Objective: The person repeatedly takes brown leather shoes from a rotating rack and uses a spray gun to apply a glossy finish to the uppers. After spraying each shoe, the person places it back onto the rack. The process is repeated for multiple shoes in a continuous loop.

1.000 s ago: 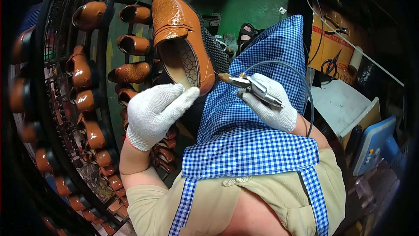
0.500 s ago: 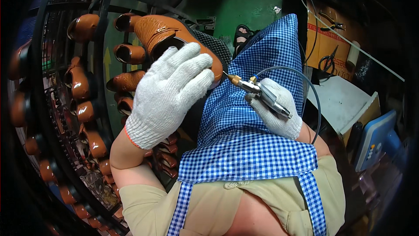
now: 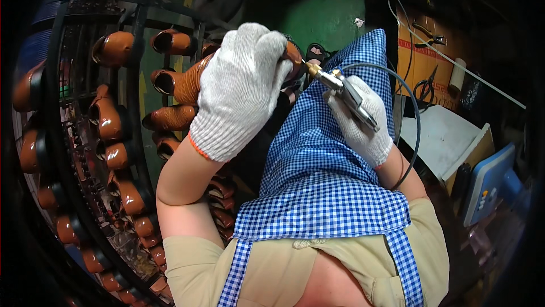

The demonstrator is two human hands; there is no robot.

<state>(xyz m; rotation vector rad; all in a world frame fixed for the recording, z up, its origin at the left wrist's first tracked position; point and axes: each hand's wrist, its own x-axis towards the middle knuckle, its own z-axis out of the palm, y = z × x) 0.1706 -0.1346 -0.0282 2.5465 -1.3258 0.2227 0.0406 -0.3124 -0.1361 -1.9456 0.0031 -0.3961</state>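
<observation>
My left hand (image 3: 241, 80), in a white knitted glove, is closed over a glossy brown leather shoe (image 3: 294, 59). The back of the hand hides most of the shoe; its rounded end shows past the fingers. In my gloved right hand (image 3: 368, 143) is a small silver spray gun (image 3: 350, 99) with a brass nozzle, fingers wrapped round its body. That nozzle points left at the shoe's end, very close to it; whether they touch I cannot tell. A dark air hose (image 3: 417, 119) loops from the gun past my right forearm.
On the left stands a dark metal rack (image 3: 139, 34) bearing rows of brown shoes (image 3: 113, 108). To the right are a cardboard box (image 3: 417, 60), pliers (image 3: 428, 37), scissors (image 3: 426, 88), a white board (image 3: 437, 134) and a blue device (image 3: 488, 179). A checked apron (image 3: 318, 153) covers my lap.
My left hand has moved up and slightly right, turning the shoe so that less of it shows. The spray gun in my right hand has shifted slightly up and right.
</observation>
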